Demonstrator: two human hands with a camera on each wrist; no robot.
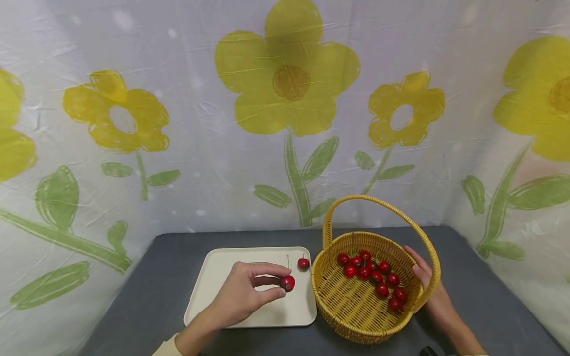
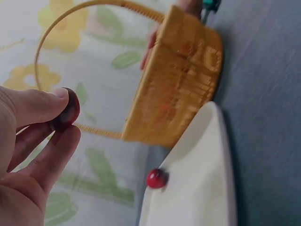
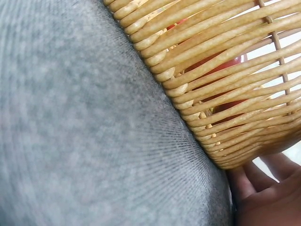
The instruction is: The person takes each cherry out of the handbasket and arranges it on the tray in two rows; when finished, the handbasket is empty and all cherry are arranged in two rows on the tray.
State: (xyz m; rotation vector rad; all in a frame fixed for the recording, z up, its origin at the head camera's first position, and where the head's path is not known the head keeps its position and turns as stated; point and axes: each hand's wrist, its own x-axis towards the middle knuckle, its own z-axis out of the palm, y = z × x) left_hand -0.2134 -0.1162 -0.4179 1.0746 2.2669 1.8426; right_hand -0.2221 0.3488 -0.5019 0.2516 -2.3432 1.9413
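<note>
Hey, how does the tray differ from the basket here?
The tray is cream and shallow; the basket is golden-yellow, deeper and woven. The tray is rectangular; the basket is round with an arched handle. One cherry shows on the tray, many in the basket. Both have raised sides.

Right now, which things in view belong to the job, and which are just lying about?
Likely in the job:
held cherry, in the left hand
other cherry, on the tray
basket, right hand on it
cherries inside

Likely just surroundings:
table
flowered backdrop
</note>
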